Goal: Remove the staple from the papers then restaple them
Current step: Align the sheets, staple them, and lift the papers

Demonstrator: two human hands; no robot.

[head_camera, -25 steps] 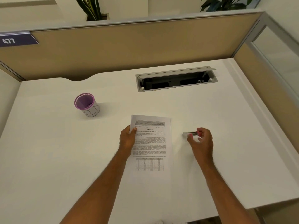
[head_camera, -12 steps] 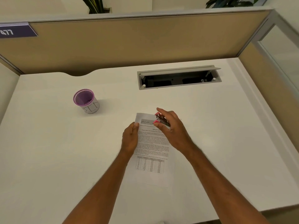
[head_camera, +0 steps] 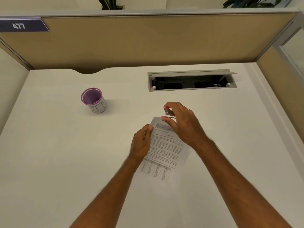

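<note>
The printed papers [head_camera: 166, 152] lie on the white desk [head_camera: 57, 162], turned a little clockwise. My left hand [head_camera: 142, 143] pinches their top left edge between thumb and fingers. My right hand [head_camera: 182, 124] grips a small pink and metal stapler [head_camera: 167, 113], jaws apart, at the papers' top edge near the left corner. The lower pink jaw touches the paper edge. No staple in the paper is visible.
A purple mesh cup [head_camera: 93, 100] with a white label stands at the left middle. An open grey cable tray [head_camera: 191, 80] is sunk into the desk at the back. Beige partition walls [head_camera: 148, 43] close the back and right sides.
My right hand picked up the stapler from the desk right of the papers and carried it left to their top edge. The papers have turned slightly under my left hand.
</note>
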